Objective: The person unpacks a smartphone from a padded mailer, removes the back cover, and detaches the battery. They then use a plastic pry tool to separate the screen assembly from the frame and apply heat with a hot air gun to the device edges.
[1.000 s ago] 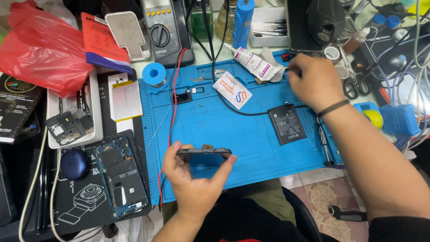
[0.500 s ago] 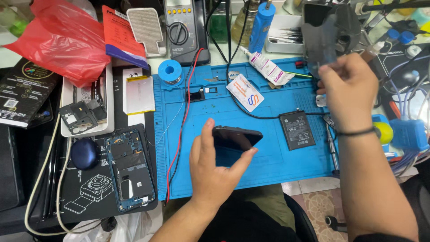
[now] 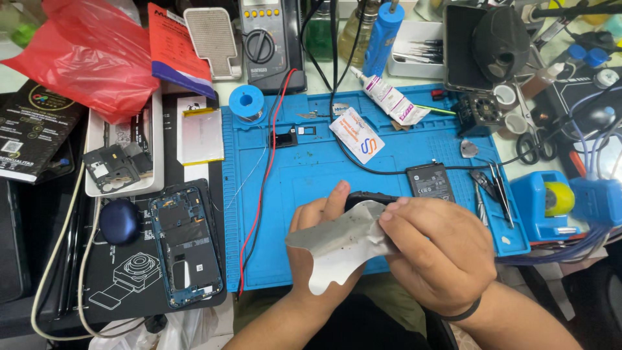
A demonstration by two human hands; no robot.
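Observation:
My left hand [image 3: 317, 243] holds a dark phone [image 3: 366, 198] over the front of the blue work mat [image 3: 304, 162]; only the phone's top edge shows. My right hand [image 3: 440, 249] grips a grey, speckled sheet [image 3: 337, 249] and lays it over the phone. A black phone battery [image 3: 431, 182] lies on the mat just beyond my right hand, with a black cable running to it. An opened phone frame [image 3: 186, 244] with blue edges lies on the dark mat to the left.
A multimeter [image 3: 272, 42], a blue solder spool [image 3: 246, 102], a white glue tube [image 3: 389, 98], tweezers [image 3: 499, 191] and a blue tape dispenser [image 3: 541, 204] ring the mat. Red bag [image 3: 84, 55] and white parts tray [image 3: 123, 162] sit at left. Red and black leads cross the mat.
My right hand came down from the back right of the bench with a grey sheet and now presses it over the phone that my left hand keeps holding.

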